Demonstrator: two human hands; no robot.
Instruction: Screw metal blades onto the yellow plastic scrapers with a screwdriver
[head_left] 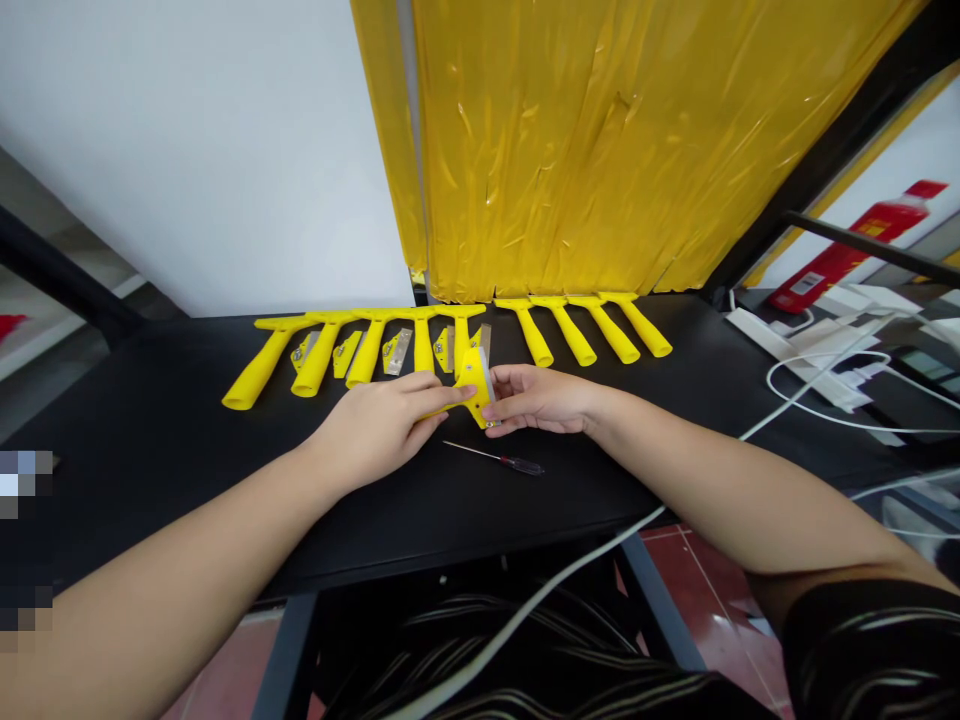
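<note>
Above the black table, my left hand (pixel 382 425) is closed round the handle of a yellow scraper (pixel 478 400). The scraper's wide head points right and carries a metal blade along its edge. My right hand (pixel 536 400) pinches that edge, its thumb near a small screw at the lower corner. Just below lies a screwdriver (pixel 517 464) with a thin shaft and a dark, clear handle. Behind my hands stand yellow scraper handles (pixel 259 370) in a row, with small yellow blade holders (pixel 346 354) and metal blades between some of them.
More yellow handles (pixel 616 335) lie at the back right, against a yellow plastic-covered panel (pixel 600 150). At right are a red bottle (pixel 855 245), white plastic pieces (pixel 795 350) and a white cable (pixel 795 395) that runs across the table's front edge. Black posts flank the table.
</note>
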